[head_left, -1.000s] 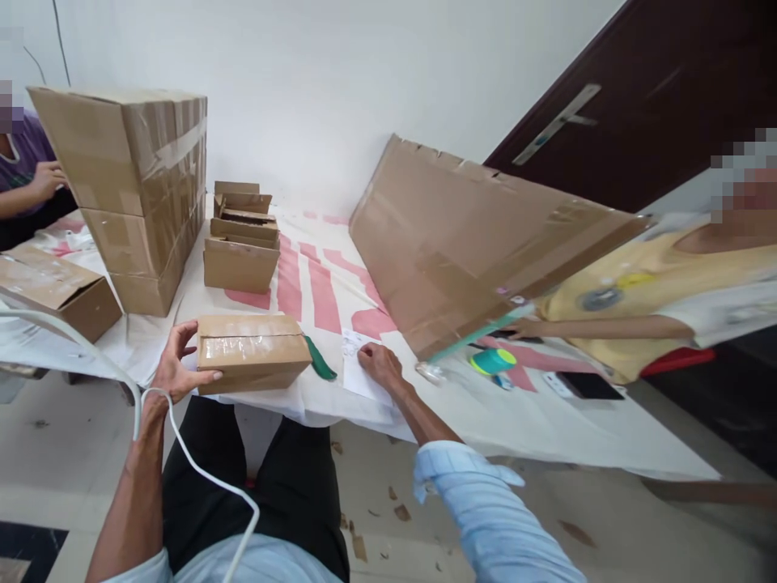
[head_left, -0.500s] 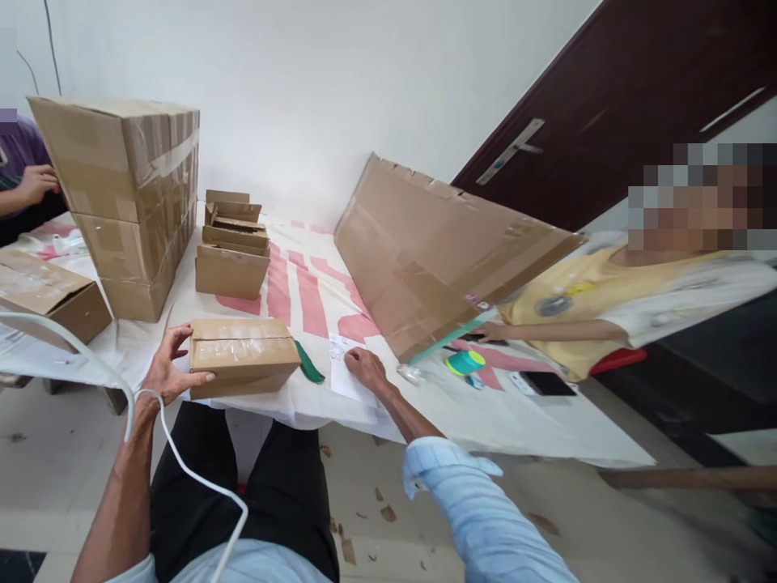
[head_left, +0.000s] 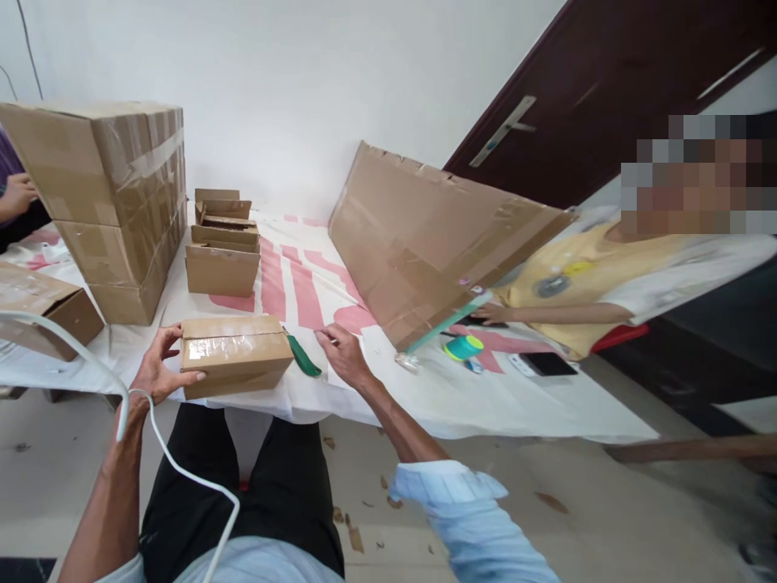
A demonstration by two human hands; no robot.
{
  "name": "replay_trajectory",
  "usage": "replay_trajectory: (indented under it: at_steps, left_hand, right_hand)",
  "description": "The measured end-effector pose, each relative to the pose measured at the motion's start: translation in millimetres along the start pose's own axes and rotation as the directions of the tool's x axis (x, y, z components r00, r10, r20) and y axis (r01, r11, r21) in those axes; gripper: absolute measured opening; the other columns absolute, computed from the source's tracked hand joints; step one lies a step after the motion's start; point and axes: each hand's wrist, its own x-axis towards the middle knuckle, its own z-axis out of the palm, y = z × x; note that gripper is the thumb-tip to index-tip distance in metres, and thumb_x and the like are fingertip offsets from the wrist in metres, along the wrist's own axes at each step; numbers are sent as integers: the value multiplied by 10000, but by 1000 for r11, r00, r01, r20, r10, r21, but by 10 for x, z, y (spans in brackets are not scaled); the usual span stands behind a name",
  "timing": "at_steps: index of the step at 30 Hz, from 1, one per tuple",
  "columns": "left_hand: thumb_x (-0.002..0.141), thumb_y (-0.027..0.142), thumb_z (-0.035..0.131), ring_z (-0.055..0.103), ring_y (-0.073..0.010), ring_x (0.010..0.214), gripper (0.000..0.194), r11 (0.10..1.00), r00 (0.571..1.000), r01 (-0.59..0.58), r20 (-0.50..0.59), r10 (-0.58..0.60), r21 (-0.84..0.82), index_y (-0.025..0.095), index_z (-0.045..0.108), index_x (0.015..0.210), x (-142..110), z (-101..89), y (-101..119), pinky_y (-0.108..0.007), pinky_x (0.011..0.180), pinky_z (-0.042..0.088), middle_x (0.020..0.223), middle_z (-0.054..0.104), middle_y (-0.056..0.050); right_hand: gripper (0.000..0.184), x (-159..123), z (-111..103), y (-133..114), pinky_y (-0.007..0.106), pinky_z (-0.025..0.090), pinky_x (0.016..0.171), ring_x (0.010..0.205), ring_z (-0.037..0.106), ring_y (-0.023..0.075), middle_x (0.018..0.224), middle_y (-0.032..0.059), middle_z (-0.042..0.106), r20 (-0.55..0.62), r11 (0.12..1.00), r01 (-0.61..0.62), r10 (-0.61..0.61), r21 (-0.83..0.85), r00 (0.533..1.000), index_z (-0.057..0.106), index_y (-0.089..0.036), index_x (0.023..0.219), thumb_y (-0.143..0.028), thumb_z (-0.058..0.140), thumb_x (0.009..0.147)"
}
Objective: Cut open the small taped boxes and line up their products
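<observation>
A taped cardboard box (head_left: 236, 352) lies near the table's front edge. My left hand (head_left: 159, 366) grips its left end, thumb on the front face and fingers at the back. My right hand (head_left: 345, 353) is over the white paper sheet (head_left: 333, 377), to the right of the box. Its fingertips are pinched together; anything between them is too small to make out. Between the box and my right hand lies a flat, curved green object (head_left: 302, 356). It touches or nearly touches the box's right end.
Stacked taped boxes (head_left: 133, 210) stand at the left, with open small boxes (head_left: 222, 263) beside them. A large cardboard sheet (head_left: 425, 235) leans at the right. Beyond it are a green-yellow roll (head_left: 464, 347), a phone (head_left: 548, 363) and a person's arm (head_left: 564, 315). A white cable (head_left: 188, 470) crosses my left arm.
My right hand has lifted off the paper and moved left, toward the box. My left hand keeps its grip on the box. The view has turned slightly to the right.
</observation>
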Motion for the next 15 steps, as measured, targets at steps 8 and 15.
replay_trajectory:
  at_steps: [8,15]
  left_hand:
    - [599,487,1001,549,-417,1503,760,1000,1000,4,26,-5,11,263,555,1173,12,-14,65,-574,1144,511,1631,542,-178]
    - [621,473,992,552,-408,1479,780,1000,999,-1,48,0,23,277,590,1260,-40,-3,79,-583,1137,502,1608,536,-149]
  right_hand:
    - [305,17,231,-328,332,458,895,1182,647,271,1286,146,689,321,891,-91,253,-444,913,696,-177,1207,-427,612,1055]
    - [273,-41,332,-242,328,443,825,1079,653,259,1231,137,682,199,890,-167,272,-425,941,673,-177,1211,-283,482,1046]
